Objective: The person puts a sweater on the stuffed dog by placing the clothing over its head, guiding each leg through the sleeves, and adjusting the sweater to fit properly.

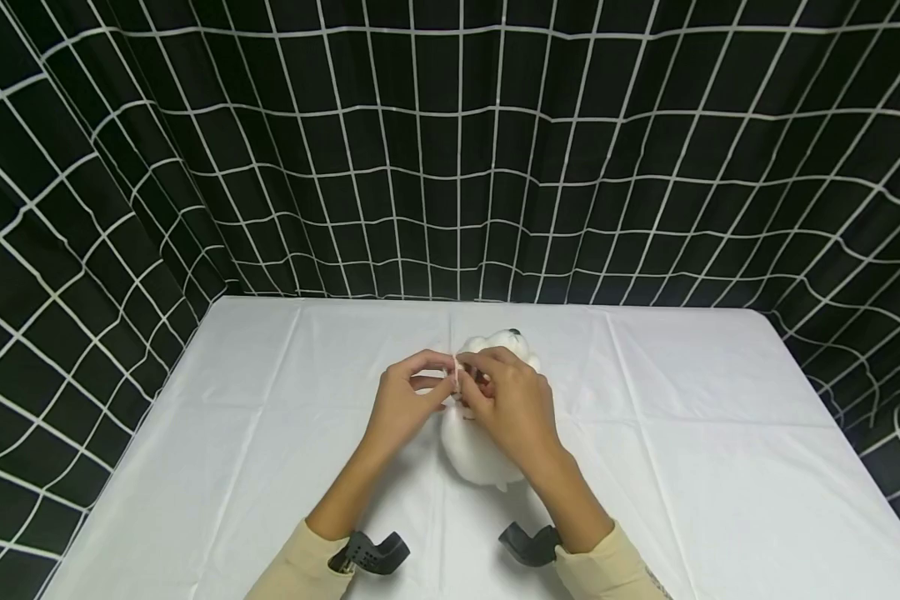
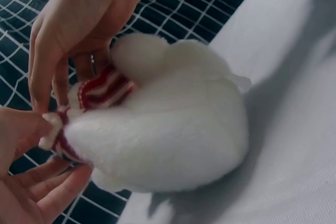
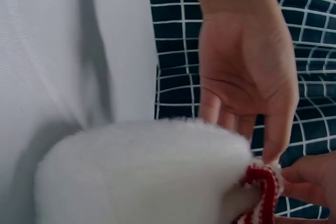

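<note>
A white plush toy (image 1: 478,454) lies on the table between my hands, its rounded body towards me and a small dark green piece at its far end. Around it runs a red-and-white striped knitted scarf (image 2: 105,90). My left hand (image 1: 411,392) pinches a pale end of the scarf between thumb and fingertips. From the other side, my right hand (image 1: 516,398) pinches the scarf right beside the left fingertips, its wrist crossing over the plush body. In the right wrist view the scarf (image 3: 269,190) shows at the edge of the white plush body (image 3: 142,177).
A white cloth with fold creases covers the table (image 1: 285,467). Black curtains (image 1: 435,150) with a white grid hang behind it and along both sides. Dark wrist-worn devices (image 1: 378,552) sit at the cuffs of beige sleeves (image 1: 303,567).
</note>
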A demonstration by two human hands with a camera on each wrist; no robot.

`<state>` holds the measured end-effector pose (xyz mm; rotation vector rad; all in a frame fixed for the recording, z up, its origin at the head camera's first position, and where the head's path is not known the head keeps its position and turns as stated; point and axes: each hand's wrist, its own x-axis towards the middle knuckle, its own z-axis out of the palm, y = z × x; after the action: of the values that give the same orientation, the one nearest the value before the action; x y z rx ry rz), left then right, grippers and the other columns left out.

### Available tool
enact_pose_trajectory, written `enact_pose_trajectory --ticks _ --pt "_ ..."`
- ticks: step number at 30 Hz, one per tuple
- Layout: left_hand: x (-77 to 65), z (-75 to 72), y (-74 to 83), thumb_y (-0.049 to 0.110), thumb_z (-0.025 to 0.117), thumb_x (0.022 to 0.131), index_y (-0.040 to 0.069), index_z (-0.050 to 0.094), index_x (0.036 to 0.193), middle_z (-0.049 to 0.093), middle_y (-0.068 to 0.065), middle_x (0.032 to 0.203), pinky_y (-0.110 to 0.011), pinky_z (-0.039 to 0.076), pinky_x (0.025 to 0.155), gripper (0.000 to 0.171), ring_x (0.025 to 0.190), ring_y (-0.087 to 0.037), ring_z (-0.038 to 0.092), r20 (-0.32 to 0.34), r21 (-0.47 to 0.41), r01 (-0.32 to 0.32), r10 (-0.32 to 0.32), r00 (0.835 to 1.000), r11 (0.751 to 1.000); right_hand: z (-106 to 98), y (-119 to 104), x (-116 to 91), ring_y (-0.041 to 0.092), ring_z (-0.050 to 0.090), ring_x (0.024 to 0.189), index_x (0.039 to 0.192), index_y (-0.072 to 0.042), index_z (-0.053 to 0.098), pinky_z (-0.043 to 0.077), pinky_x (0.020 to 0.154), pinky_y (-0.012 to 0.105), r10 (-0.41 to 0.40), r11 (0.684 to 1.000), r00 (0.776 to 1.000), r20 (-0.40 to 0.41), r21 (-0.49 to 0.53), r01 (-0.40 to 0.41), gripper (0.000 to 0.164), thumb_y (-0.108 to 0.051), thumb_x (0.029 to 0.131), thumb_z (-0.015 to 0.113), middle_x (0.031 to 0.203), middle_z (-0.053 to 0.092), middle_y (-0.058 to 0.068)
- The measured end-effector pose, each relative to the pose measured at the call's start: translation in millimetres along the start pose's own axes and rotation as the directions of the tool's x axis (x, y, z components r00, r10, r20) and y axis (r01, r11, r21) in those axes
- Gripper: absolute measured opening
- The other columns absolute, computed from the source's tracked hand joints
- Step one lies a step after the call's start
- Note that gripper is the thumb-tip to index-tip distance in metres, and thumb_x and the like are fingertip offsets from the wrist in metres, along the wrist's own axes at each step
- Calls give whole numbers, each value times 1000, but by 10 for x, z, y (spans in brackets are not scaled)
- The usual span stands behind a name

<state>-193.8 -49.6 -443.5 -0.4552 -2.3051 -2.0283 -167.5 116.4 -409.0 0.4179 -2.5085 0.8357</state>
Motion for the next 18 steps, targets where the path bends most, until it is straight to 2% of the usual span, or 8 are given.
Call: enact_pose_trajectory --ticks 5,8,13,18 --pt "-14 23 30 7 75 90 8 74 115 72 -5 116 -32 59 81 25 94 -22 74 4 93 -51 51 999 994 45 -20 -14 16 67 68 113 -11 77 48 51 37 -20 998 998 -63 -55 16 25 -22 91 74 101 74 6" --pt "-19 41 31 7 78 87 9 73 118 72 -3 119 -38 56 91 31 96 -21 72 1 144 -62 63 998 988 59 -37 -23 15 66 65 114 -8 76 47 49 34 -20 998 996 -83 -56 15 28 -10 86 74 101 74 9" --pt "-36 66 37 -1 77 83 7 74 119 71 -6 118 -53 53 94 36 97 -25 71 -26 129 -40 43 999 991 80 -51 -33 18 61 64 111 -3 75 50 54 31 4 1000 996 -87 -6 -4 33 8 80 72 104 74 15" --pt "-44 67 36 -5 70 82 8 75 117 70 -7 117 -56 52 94 38 98 -26 70 -41 91 -5 9 999 996 106 -16 -31 20 62 66 105 0 75 51 58 31 32 999 994 -100 45 -28 31 14 79 68 99 74 17"
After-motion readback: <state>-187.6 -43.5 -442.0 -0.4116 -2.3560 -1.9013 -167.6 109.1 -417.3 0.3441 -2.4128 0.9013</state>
